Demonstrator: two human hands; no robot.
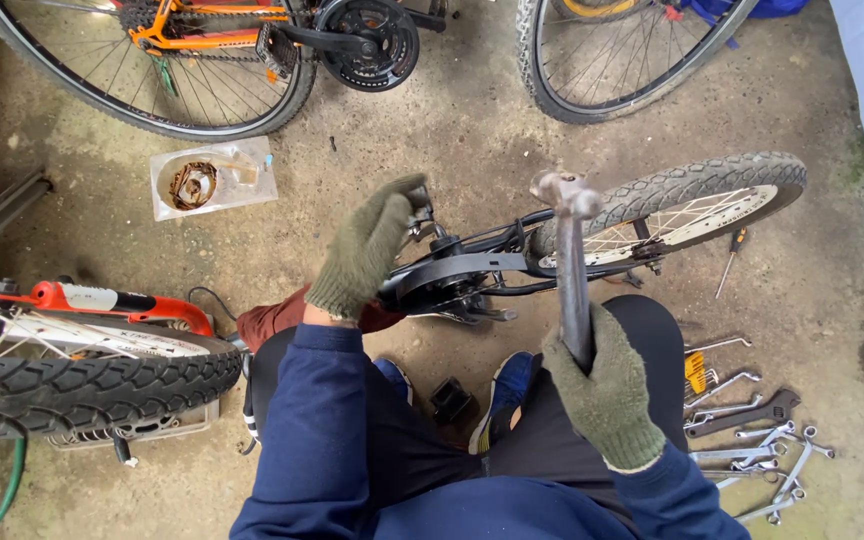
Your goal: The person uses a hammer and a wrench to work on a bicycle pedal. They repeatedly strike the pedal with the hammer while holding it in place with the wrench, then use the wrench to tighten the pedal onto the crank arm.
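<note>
Head view: the left hand [364, 250], gloved, rests closed on the crank area [430, 262] of a small bicycle [652, 215] lying on the concrete floor [432, 130] ahead of the knees. The right hand [607, 395] grips a hammer [570, 270] by its handle, long axis near upright, head raised just right of the crank. Spanners [752, 440] lie lower right.

Two gloved hands, left [367, 250] and right [607, 385], one hammer [572, 270], four bicycle wheels across the frame, one screwdriver [731, 260] at right, one plastic tub [210, 178] upper left, and a heap of wrenches [757, 440], too tangled to count, lower right.
</note>
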